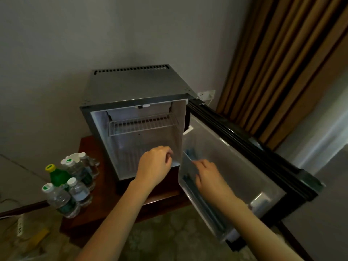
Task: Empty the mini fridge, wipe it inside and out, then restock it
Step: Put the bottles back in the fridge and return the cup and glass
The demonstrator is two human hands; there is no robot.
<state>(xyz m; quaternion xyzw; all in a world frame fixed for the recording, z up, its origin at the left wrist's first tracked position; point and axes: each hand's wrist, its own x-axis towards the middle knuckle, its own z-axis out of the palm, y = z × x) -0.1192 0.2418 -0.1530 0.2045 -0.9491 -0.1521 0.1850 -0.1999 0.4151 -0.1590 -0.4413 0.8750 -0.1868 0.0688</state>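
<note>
**Two hands at an emptied fridge, door open**

A person stands over a fridge point(135, 85) that sits on a low table point(105, 204). Its door point(235, 166) hangs wide open to their right. The inside shows only a wire shelf point(143, 124).

The left hand point(156, 162) is at the lower right corner of the opening, fingers curled. Something pale shows just beyond the fingers, but I cannot tell whether the hand holds it or whether it is the fridge's own edge.

The right hand point(209, 178) is over the door rack point(203, 202). It is blurred, so I cannot tell if it is gripping anything.

The rack's long axis runs along the foot of the door, from the hinge out toward the person. A blue thing point(190, 154) lies at the hinge end, just past the right fingertips. What it is, I cannot say.

The bottles point(71, 181) stand grouped at the table's left edge, well apart from both hands and nearer the left one.

Emptying looks done. The right hand seems best placed for the rack, and the left for reaching the bottles later.
</note>
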